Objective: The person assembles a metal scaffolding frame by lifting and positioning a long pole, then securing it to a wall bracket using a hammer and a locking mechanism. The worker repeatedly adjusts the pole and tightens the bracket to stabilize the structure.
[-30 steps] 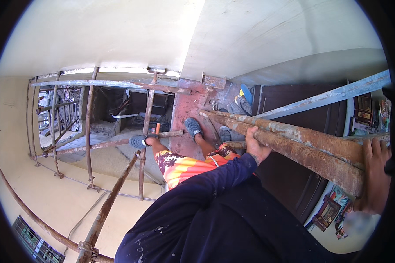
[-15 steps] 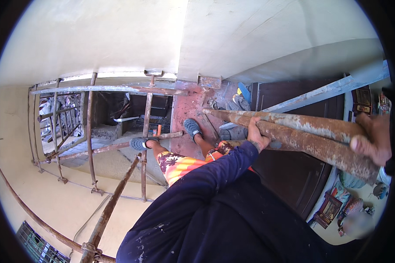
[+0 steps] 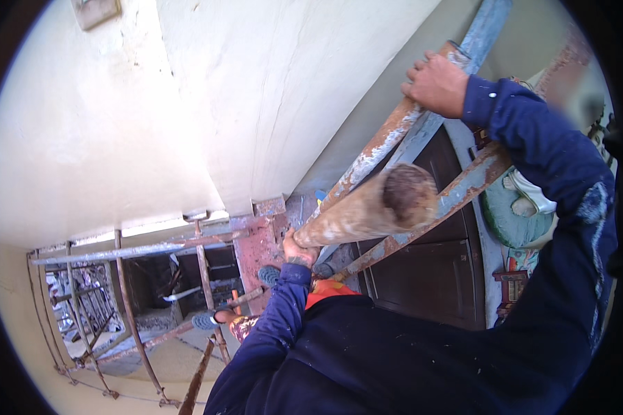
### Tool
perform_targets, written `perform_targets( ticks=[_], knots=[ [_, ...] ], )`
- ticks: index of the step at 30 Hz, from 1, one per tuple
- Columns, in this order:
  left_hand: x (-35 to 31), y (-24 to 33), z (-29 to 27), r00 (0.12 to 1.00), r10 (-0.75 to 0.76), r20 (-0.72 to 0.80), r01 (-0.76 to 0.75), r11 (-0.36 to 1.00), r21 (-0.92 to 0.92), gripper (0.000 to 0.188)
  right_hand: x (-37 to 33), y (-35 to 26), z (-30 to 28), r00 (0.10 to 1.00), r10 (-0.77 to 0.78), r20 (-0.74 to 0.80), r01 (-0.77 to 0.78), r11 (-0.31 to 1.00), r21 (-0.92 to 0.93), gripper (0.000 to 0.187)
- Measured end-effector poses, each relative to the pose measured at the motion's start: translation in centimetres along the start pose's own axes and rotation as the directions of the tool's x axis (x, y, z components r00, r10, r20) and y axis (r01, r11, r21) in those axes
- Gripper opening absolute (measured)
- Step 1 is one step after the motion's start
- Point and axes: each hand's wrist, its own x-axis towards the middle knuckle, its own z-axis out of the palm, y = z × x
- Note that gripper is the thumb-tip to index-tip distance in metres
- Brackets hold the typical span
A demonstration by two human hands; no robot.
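Two rusty metal pipes stand tilted before me. The thicker rusty pipe (image 3: 349, 211) points its open end up toward me. My left hand (image 3: 299, 249) is closed around its lower part, with some fingers hidden behind it. My raised right hand (image 3: 436, 84) grips the second, slimmer rusty pipe (image 3: 384, 142) close to its top end. That pipe's lower part passes behind the thicker one. Just behind my right hand runs a blue-grey painted bar (image 3: 488, 31), slanting the same way.
A third rusty bar (image 3: 429, 218) slants across the dark brown door (image 3: 429, 277). At left stands rusty scaffolding (image 3: 124, 290) over a lower area. My shoes (image 3: 268, 275) are by a red ledge (image 3: 253, 245). A pale wall (image 3: 208, 117) rises ahead; a person is at far right.
The pipes have swung from nearly level to steeply tilted, their near ends apart. My right hand has risen up the picture with the slimmer pipe. The view has turned and shifted right.
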Motion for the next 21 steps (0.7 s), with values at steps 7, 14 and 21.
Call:
perform_targets(
  ticks=[7,14,21],
  knots=[
    [1.6,6.4,-0.6,0.996,0.064,0.064,-0.044,0.963,-0.265,0.030,0.9,-2.1,0.1,0.993,0.121,-0.003,-0.113,0.921,-0.372,0.025],
    [4.3,9.6,-1.9,0.992,0.064,0.107,-0.018,0.921,-0.389,0.022,1.0,-9.0,-1.4,0.578,0.749,-0.325,-0.533,0.648,0.544,0.057],
    [2.3,9.8,-4.4,0.994,-0.055,0.096,0.093,0.886,-0.453,0.023,11.9,-21.5,11.0,0.223,0.835,0.502,0.129,-0.536,0.834,0.087]
  ],
)
